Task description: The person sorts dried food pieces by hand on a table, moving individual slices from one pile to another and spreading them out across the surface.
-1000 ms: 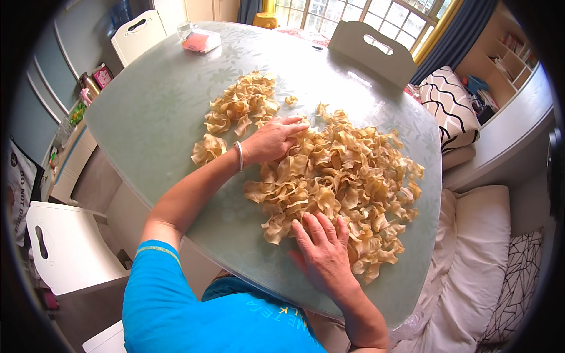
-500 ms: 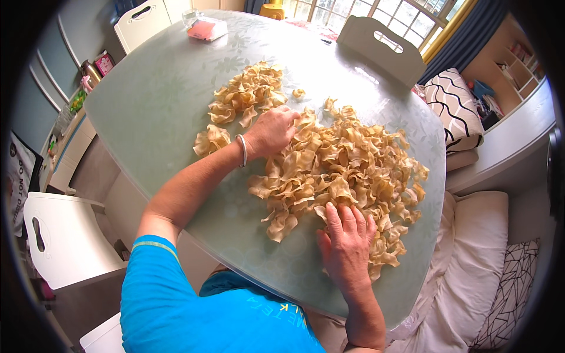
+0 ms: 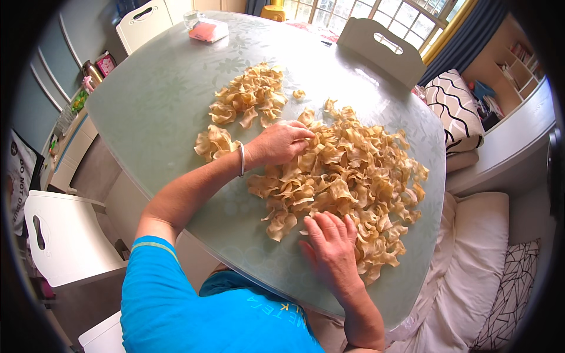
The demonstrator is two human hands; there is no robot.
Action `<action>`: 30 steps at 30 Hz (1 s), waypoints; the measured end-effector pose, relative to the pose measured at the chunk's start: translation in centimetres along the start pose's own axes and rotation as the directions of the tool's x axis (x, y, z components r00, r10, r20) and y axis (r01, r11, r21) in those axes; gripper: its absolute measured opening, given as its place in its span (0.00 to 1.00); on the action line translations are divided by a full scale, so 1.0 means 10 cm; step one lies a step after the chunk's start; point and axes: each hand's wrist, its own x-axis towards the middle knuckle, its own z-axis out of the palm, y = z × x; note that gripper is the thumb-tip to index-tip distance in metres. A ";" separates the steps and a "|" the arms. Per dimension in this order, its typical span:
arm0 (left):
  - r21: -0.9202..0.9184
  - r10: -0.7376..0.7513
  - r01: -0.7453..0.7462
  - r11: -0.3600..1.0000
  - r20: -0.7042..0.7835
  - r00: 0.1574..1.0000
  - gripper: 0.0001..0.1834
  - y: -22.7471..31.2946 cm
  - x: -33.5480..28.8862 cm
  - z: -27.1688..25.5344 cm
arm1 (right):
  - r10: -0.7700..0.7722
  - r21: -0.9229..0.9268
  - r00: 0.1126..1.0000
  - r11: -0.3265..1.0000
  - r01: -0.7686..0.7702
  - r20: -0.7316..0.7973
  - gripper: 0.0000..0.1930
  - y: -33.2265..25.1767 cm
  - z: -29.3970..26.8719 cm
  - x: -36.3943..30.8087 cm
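Pale tan, curled dried slices lie in a broad pile on the right half of a glass-topped table. My left hand, with a white bangle at its wrist, is at the pile's left edge. Its fingers are bent together over the slices; whatever they pinch is hidden. At the near edge of the pile is my right hand, palm down, fingers spread and tips touching slices. A smaller heap of the same slices lies farther off to the left. A little cluster of slices sits just beyond my left wrist.
One lone slice lies between the heaps. A pink and white packet and a clear glass stand at the table's far left. White chairs flank the table, with one chair back at the far right. A cushioned seat runs alongside the right.
My left hand has shifted right and slightly nearer, along the pile's edge. My right hand has slid left across the near edge, uncovering slices on its right.
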 end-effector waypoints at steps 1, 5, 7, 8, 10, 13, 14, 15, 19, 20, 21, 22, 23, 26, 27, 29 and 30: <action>0.004 0.035 -0.035 0.999 -0.038 0.999 0.15 0.00 0.00 0.03 | -0.019 -0.029 0.999 0.999 0.020 0.039 0.28 -0.01 0.02 0.00; -0.055 0.117 -0.129 0.990 -0.182 0.976 0.15 -0.01 0.01 0.10 | -0.003 -0.067 0.998 0.998 0.007 0.065 0.28 -0.04 -0.01 0.00; 0.001 0.004 -0.004 1.000 -0.169 0.986 0.16 0.02 0.04 0.05 | 0.016 -0.067 0.999 0.998 -0.013 0.048 0.28 0.00 0.01 -0.01; 0.030 -0.052 0.058 0.998 -0.165 0.985 0.16 0.02 0.06 0.02 | 0.026 -0.066 0.999 0.998 -0.023 0.040 0.27 0.01 0.01 -0.02; 0.162 -0.065 0.093 0.982 -0.170 0.983 0.18 -0.03 0.12 -0.03 | 0.029 -0.061 0.999 0.998 -0.026 0.043 0.27 0.01 0.00 -0.02; 0.278 -0.107 0.136 0.951 -0.118 0.987 0.20 -0.11 0.20 -0.08 | 0.006 -0.101 1.000 0.995 -0.003 0.029 0.26 0.02 0.05 -0.04; 0.220 -0.174 0.185 0.958 -0.068 0.982 0.21 -0.12 0.23 -0.09 | 0.004 -0.089 0.999 0.996 -0.001 0.032 0.26 0.01 0.05 -0.04; 0.162 -0.236 0.235 0.958 -0.014 0.972 0.21 -0.09 0.27 -0.11 | 0.003 -0.081 0.999 0.997 0.000 0.037 0.26 0.00 0.04 -0.05; 0.127 -0.208 0.188 0.974 0.164 0.964 0.24 -0.12 0.36 -0.12 | 0.000 -0.101 0.999 0.995 0.004 0.037 0.25 -0.01 0.02 -0.04; 0.118 -0.147 0.127 0.985 0.181 0.973 0.24 -0.19 0.38 -0.10 | -0.002 -0.120 1.000 0.993 0.005 0.029 0.25 -0.01 0.02 -0.05; 0.049 -0.132 0.125 0.991 0.221 0.966 0.24 -0.18 0.41 -0.10 | -0.005 -0.134 1.000 0.991 0.007 0.021 0.25 -0.02 0.03 -0.04; 0.059 -0.164 0.154 0.986 0.241 0.957 0.24 -0.17 0.45 -0.09 | -0.002 -0.127 1.000 0.992 0.004 0.021 0.25 -0.02 0.03 -0.04; 0.071 -0.196 0.184 0.980 0.260 0.946 0.24 -0.14 0.50 -0.08 | 0.000 -0.118 1.000 0.993 0.003 0.021 0.25 -0.03 0.02 -0.04; 0.039 -0.217 0.214 0.976 0.247 0.944 0.24 -0.16 0.57 -0.02 | 0.006 -0.106 1.000 0.994 -0.003 0.028 0.24 -0.03 0.01 -0.04; 0.010 -0.218 0.222 0.975 0.232 0.948 0.24 -0.16 0.57 -0.02 | 0.006 -0.102 1.000 0.995 -0.003 0.030 0.24 -0.03 0.02 -0.04; -0.056 -0.220 0.233 0.971 0.179 0.959 0.24 -0.18 0.55 -0.08 | 0.008 -0.074 0.999 0.997 -0.004 0.048 0.25 -0.03 0.00 -0.03; -0.058 -0.252 0.263 0.963 0.147 0.956 0.23 -0.15 0.51 -0.13 | 0.012 -0.059 0.998 0.998 -0.008 0.058 0.25 -0.03 0.00 -0.03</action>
